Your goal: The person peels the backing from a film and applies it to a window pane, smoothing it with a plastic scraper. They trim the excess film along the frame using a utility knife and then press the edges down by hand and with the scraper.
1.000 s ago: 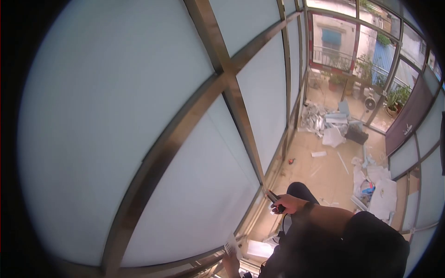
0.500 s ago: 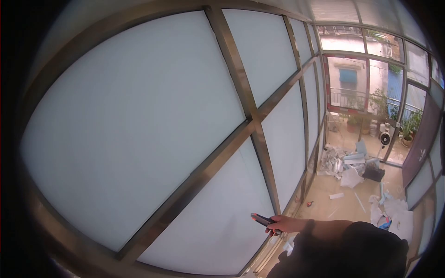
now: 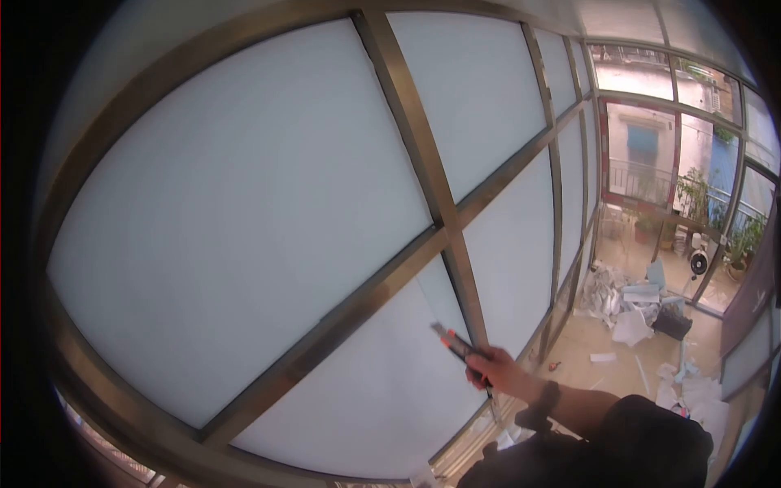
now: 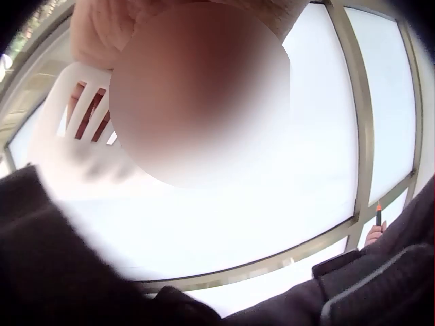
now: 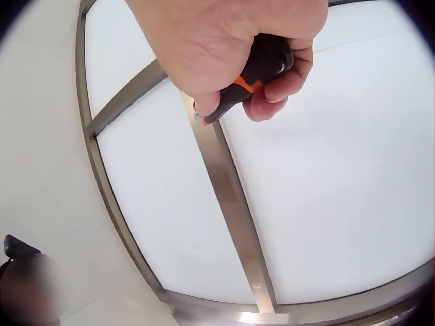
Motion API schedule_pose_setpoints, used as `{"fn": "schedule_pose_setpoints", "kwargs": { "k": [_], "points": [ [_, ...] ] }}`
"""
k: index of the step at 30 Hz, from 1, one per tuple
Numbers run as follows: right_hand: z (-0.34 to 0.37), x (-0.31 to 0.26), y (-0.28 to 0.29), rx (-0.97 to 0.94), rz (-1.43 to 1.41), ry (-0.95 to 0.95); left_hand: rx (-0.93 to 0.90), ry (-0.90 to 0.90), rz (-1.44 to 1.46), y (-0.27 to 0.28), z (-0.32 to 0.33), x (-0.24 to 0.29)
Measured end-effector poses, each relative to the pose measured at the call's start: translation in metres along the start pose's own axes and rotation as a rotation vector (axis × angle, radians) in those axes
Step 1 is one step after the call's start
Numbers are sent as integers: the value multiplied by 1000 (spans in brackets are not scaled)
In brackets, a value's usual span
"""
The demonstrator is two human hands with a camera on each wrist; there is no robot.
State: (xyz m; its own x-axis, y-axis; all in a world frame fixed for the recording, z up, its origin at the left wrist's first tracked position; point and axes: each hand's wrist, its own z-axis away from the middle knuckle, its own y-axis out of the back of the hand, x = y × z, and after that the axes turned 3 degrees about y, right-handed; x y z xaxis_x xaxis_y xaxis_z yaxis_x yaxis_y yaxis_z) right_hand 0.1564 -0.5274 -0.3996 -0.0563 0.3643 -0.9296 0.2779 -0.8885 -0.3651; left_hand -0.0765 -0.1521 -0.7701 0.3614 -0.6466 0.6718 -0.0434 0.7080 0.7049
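My right hand [image 3: 500,374] grips a black utility knife [image 3: 457,343] with orange parts. The knife's tip points up and left, overlapping the lower frosted glass panel [image 3: 350,390] in the head view. In the right wrist view, curled fingers wrap the knife's thick handle [image 5: 266,62]. My left hand [image 4: 102,30] holds a white slotted plastic scraper [image 4: 51,153], its fingers showing through the slots; a round blur hides much of that hand. From the head view only a pale bit of the scraper [image 3: 423,477] shows at the bottom edge. A thin seam runs down the lower panel near the upright bar.
Brown metal bars [image 3: 446,228] divide the wall of frosted panels. Crumpled paper and sheets [image 3: 630,325] lie on the tiled floor at right beside a dark box [image 3: 673,322]. A fan [image 3: 698,262] stands near the far glass doors, with potted plants outside.
My right hand has risen with the knife from the lower panel's bottom corner to in front of the panel. The head view has tilted up, and the left hand has dropped out of it.
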Motion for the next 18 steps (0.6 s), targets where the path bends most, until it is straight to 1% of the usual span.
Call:
{"fn": "schedule_pose_setpoints", "kwargs": {
  "k": [2,3,4,5,6,7,8,10,11,13,14,16,17,18],
  "points": [
    [-6,-27,13,92,35,19,-41,247,1039,-18,-30,9],
    [-8,-43,19,108,34,29,-5,102,713,-8,-28,35],
    [-8,-53,25,126,34,45,19,-47,386,8,-28,87],
    [-10,-55,34,137,28,38,9,-42,378,24,-23,142],
    [-14,-58,43,106,3,63,27,-85,405,43,-17,199],
    [-17,-60,50,73,-23,87,48,-126,431,55,-14,239],
    [-19,-59,55,75,-31,83,47,-122,423,60,-15,259],
    [-24,-57,62,15,-202,172,70,-138,322,65,-17,287],
    [-25,-59,65,15,-210,172,73,-136,315,69,-18,297],
    [-21,-65,70,20,-94,212,70,-183,250,74,-15,310],
    [-20,-69,70,22,-99,210,68,-180,245,76,-14,312],
    [-19,-73,69,78,-72,209,-6,-175,278,86,-12,320],
    [-21,-73,71,79,-76,209,-7,-174,273,91,-8,325],
    [-23,-72,72,117,-54,181,-55,-62,133,100,-1,339]
  ]
}}
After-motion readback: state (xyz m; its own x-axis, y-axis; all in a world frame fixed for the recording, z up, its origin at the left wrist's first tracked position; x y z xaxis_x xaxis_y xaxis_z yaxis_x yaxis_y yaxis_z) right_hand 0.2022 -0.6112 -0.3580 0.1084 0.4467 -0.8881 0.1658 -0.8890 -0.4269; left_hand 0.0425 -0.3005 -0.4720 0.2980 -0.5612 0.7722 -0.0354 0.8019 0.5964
